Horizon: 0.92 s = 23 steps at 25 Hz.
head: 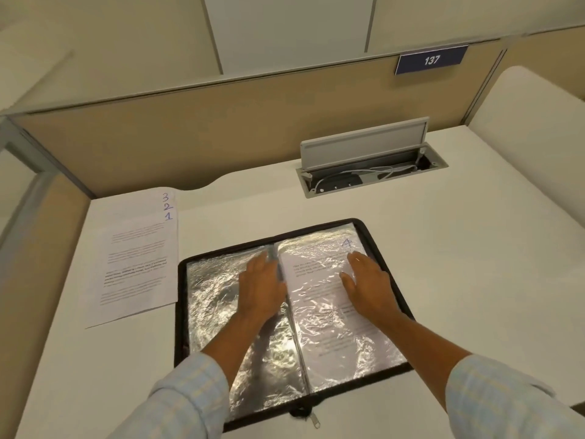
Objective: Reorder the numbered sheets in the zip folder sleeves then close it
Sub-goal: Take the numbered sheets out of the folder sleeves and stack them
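The zip folder lay open under both hands: left hand flat, fingers straight, on the left sleeve; right hand flat, fingers spread, on sheet 4. Sheets 3, 2, 1 lay well left of the left fingers.

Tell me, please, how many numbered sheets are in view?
4. Sheet 1, sheet 2, sheet 3 lie stacked on the desk left of the zip folder; sheet 4 sits in its right sleeve. Others may be hidden.
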### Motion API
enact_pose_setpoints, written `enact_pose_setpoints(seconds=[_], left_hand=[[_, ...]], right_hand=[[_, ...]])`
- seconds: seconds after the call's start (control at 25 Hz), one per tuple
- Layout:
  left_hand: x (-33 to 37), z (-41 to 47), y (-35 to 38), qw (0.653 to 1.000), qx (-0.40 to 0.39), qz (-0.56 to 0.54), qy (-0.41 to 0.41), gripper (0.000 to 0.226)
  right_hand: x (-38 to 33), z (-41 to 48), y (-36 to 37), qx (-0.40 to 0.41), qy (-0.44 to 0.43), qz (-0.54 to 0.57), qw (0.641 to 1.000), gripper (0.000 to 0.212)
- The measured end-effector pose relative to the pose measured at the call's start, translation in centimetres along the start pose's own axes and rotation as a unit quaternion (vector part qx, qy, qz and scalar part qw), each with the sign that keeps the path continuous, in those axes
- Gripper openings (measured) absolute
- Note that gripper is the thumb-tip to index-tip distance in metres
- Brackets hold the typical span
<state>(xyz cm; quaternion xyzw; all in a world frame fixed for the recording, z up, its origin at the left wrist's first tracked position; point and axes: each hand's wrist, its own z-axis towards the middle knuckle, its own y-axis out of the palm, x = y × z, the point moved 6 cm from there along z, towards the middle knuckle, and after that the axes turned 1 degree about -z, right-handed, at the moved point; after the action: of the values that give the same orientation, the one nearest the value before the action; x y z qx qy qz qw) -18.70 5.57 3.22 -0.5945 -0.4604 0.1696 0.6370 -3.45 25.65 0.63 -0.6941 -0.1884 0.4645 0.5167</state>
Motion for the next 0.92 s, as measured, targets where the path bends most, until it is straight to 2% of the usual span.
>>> enact_pose_setpoints(seconds=[0.08,0.24,0.32,0.48,0.56,0.64,0.8,0.92], left_hand=[[2.3,2.2,1.6,0.999,-0.032,0.014,0.02,0.06],[5.1,5.6,5.1,0.992,-0.064,0.091,0.059,0.075],[5.4,6.3,5.7,0.992,-0.055,0.099,0.057,0.068],[5.7,6.5,4.8,0.997,0.007,0.041,0.069,0.02],[5.5,6.7,4.3,0.998,0.02,0.007,0.066,0.01],[5.5,6.8,3.8,0.996,0.021,-0.012,0.08,0.007],[6.1,7.8,2.4,0.994,-0.002,-0.064,0.094,0.016],[6.3,9.8,2.3,0.985,-0.06,-0.147,0.062,0.021]], right_hand=[[1.2,1.7,-0.9,-0.007,-0.007,-0.015,1.0,0.056],[3.3,4.8,-1.4,-0.027,-0.044,-0.039,0.998,0.052],[4.0,6.1,-1.1,-0.05,-0.043,-0.043,0.997,0.05],[4.6,6.9,-0.9,-0.029,-0.059,-0.02,0.998,0.027],[4.6,6.8,-0.7,-0.012,-0.06,0.008,0.998,0.018],[4.5,6.8,-0.9,0.01,-0.057,0.018,0.998,0.018],[4.3,6.9,-1.5,0.036,-0.037,0.041,0.998,0.015],[4.3,7.2,-2.3,0.048,-0.03,0.158,0.986,0.015]])
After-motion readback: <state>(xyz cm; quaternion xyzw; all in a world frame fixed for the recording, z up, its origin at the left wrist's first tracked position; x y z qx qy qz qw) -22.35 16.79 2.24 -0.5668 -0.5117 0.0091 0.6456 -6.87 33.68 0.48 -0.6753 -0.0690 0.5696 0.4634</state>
